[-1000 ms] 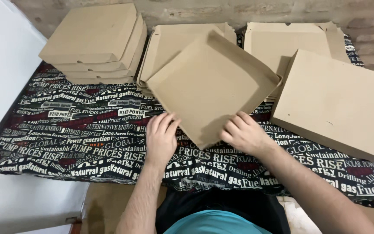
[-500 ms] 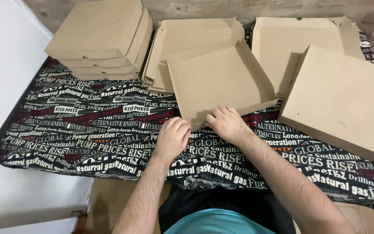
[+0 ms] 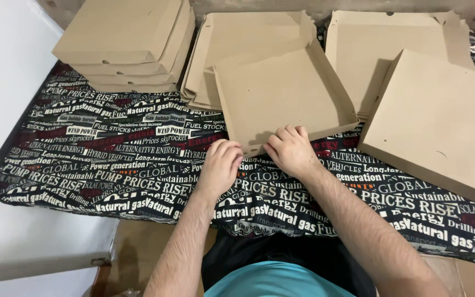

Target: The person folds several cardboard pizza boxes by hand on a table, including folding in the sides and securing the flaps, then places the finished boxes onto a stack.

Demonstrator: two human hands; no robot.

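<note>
Half-folded cardboard box tray lies flat on the counter at centre, near corner toward the person, turned slightly clockwise; roughly square, no clear long axis, raised side wall along its 3 o'clock edge. Judged light, thin, moderately stiff, creases easily; best gripped at edges or flaps. Right hand has its fingers curled over the near edge. Left hand is loosely curled just beside that corner; contact unclear. At 10 o'clock, stack of closed boxes; at 12, flat blanks; at 3, closed box.

A stack of closed brown boxes sits far left; an open cardboard tray lies centre.
</note>
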